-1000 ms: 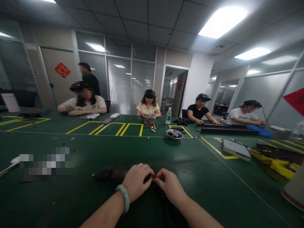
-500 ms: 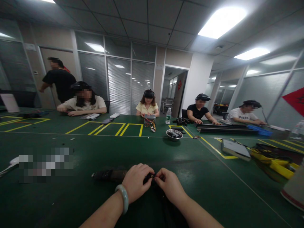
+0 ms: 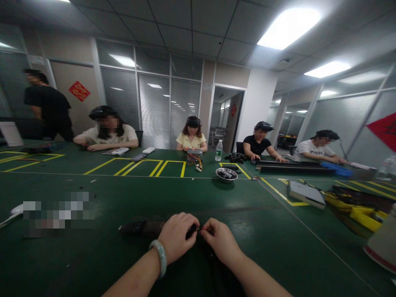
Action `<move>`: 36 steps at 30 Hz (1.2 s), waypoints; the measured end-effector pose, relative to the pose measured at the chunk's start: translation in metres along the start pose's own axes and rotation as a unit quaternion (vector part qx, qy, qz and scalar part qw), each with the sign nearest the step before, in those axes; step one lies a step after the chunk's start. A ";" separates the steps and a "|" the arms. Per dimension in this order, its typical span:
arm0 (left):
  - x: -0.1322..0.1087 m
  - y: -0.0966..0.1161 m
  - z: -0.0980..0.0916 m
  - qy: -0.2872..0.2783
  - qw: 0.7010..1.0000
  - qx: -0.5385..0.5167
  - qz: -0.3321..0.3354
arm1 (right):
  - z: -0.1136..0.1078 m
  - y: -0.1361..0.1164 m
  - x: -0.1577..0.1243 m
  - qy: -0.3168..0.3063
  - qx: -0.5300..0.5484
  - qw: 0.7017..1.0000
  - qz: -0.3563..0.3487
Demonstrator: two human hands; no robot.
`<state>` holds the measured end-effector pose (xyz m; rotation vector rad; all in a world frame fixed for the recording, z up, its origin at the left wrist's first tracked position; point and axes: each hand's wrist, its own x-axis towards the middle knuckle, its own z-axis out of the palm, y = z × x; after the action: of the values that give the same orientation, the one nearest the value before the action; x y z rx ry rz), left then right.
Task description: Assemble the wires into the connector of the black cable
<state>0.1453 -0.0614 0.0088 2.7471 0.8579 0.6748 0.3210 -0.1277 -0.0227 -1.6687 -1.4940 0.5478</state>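
Observation:
My left hand [image 3: 177, 235], with a pale bangle [image 3: 159, 258] at the wrist, is wrapped round one end of a long dark cylindrical tool [image 3: 142, 228], perhaps an electric screwdriver. The tool lies sideways just over the green table, its light-tipped far end pointing left. A small metallic end shows between the left fingertips. Close beside that end, my right hand [image 3: 221, 239] is closed in a pinch, thumb against forefinger. Whatever sits in this pinch is too small and dark to name.
Ahead stands a metal bowl [image 3: 227, 175] of dark parts, with a water bottle [image 3: 219, 150] behind. A grey box [image 3: 306, 194] and yellow trays [image 3: 366, 218] lie to the right. A white cable [image 3: 14, 213] is at left. Several people sit across the table [image 3: 266, 239].
Both hands and the dark tool stay nearly in place. In the background, a standing person in black has walked left, uncovering a red decoration on the door.

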 end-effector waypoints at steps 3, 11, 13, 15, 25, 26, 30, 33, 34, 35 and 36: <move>0.001 0.000 -0.001 -0.004 1.000 0.004 0.005 | 0.000 0.000 0.000 -0.002 0.005 1.000 -0.001; 0.001 0.001 -0.002 -0.009 1.000 0.011 0.009 | 0.001 0.002 0.001 -0.014 0.019 1.000 0.010; 0.000 0.000 -0.001 -0.003 1.000 0.005 0.004 | 0.001 0.003 0.001 -0.015 0.025 1.000 0.009; 0.000 -0.001 0.000 0.004 1.000 -0.002 -0.002 | 0.001 0.003 0.001 -0.014 0.028 0.999 0.007; 0.001 0.000 -0.001 -0.013 1.000 0.001 0.020 | 0.000 0.003 0.001 -0.012 0.020 1.000 0.008; 0.001 0.000 -0.001 -0.009 1.000 -0.002 0.017 | 0.000 0.002 0.001 -0.013 0.021 1.000 0.009; 0.000 0.000 -0.001 0.004 1.000 -0.009 0.005 | 0.000 0.002 0.001 -0.018 0.027 0.999 0.007; 0.001 0.000 -0.002 -0.004 1.000 0.000 0.015 | 0.000 0.004 0.001 -0.018 0.030 0.999 0.003; 0.001 0.001 -0.002 -0.006 1.000 0.002 0.017 | 0.000 0.005 0.001 -0.018 0.032 0.999 0.002; 0.001 0.001 -0.002 -0.007 1.000 0.003 0.018 | 0.000 0.005 0.001 -0.019 0.034 0.999 0.001; 0.001 0.001 -0.002 -0.008 1.000 0.003 0.017 | 0.000 0.006 0.001 -0.019 0.035 0.999 0.000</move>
<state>0.1453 -0.0613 0.0114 2.7744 0.8133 0.6571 0.3243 -0.1266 -0.0271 -1.6120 -1.4849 0.6294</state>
